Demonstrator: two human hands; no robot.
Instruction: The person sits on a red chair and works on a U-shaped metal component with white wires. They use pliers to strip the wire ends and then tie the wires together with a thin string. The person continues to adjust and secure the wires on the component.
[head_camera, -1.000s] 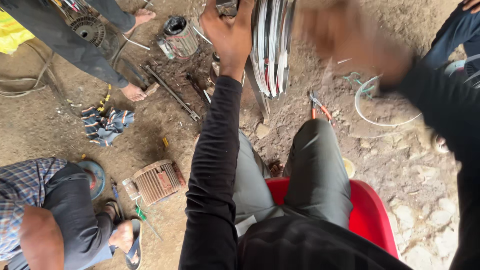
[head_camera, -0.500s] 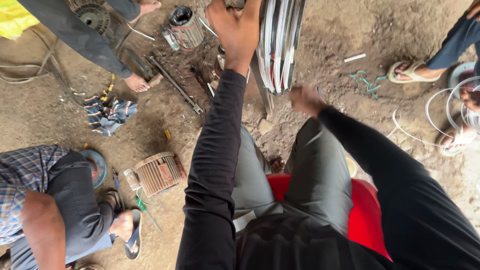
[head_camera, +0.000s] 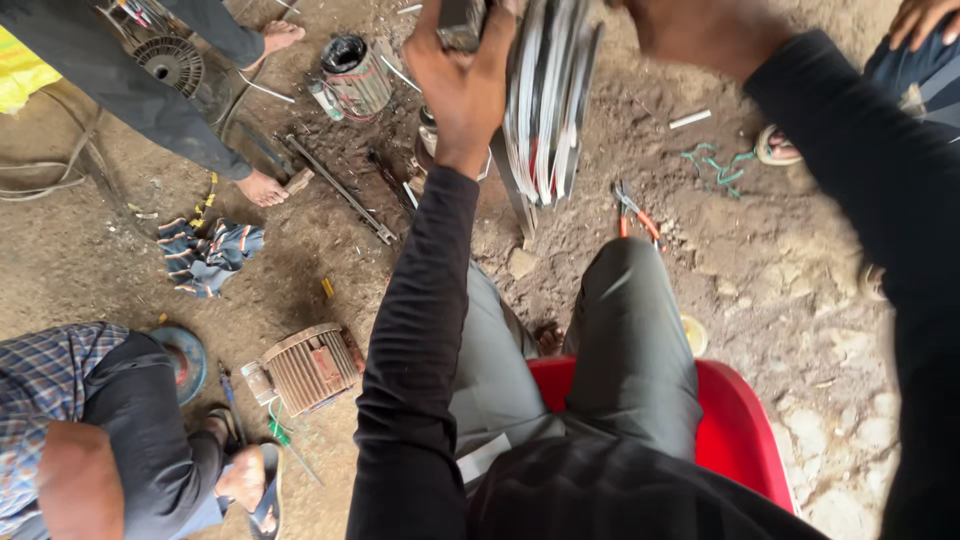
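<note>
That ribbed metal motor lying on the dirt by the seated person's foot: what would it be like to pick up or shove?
The ribbed motor looks like solid finned metal, so probably heavy for its size and quite stiff. It lies on its side on the dirt floor, and its rounded body might roll a little if pushed. The fins should give a sure grip, though dust could make it gritty.

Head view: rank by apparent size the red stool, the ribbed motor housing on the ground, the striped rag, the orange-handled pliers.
1. red stool, though it is nearest the camera and partly covered by the legs.
2-3. ribbed motor housing and striped rag look alike; not ranked.
4. orange-handled pliers, clearly smallest.
</note>
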